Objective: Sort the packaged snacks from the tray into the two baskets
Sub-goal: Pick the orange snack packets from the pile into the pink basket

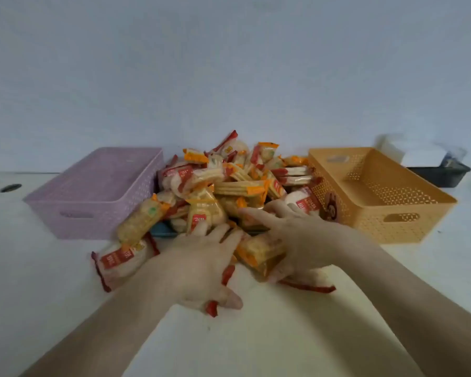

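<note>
A heap of packaged snacks (229, 180), some with red ends and some with orange ends, overflows a dark blue tray (161, 230) between a purple basket (93, 186) on the left and an orange basket (378, 191) on the right. Both baskets look empty. My left hand (199, 268) lies at the heap's near edge, its fingers curled round a red-ended packet (212, 308) whose ends stick out beside the thumb. My right hand (297, 240) grips an orange-ended packet (259, 254), fingers over it and thumb beneath. A red-ended packet (307, 287) lies under that hand.
A red-and-white packet (120, 259) lies on the white table left of my left hand, and an orange-ended one (139, 221) leans off the tray. A dark bin (441, 174) with white items stands at the back right. A round cable hole (10, 187) sits far left.
</note>
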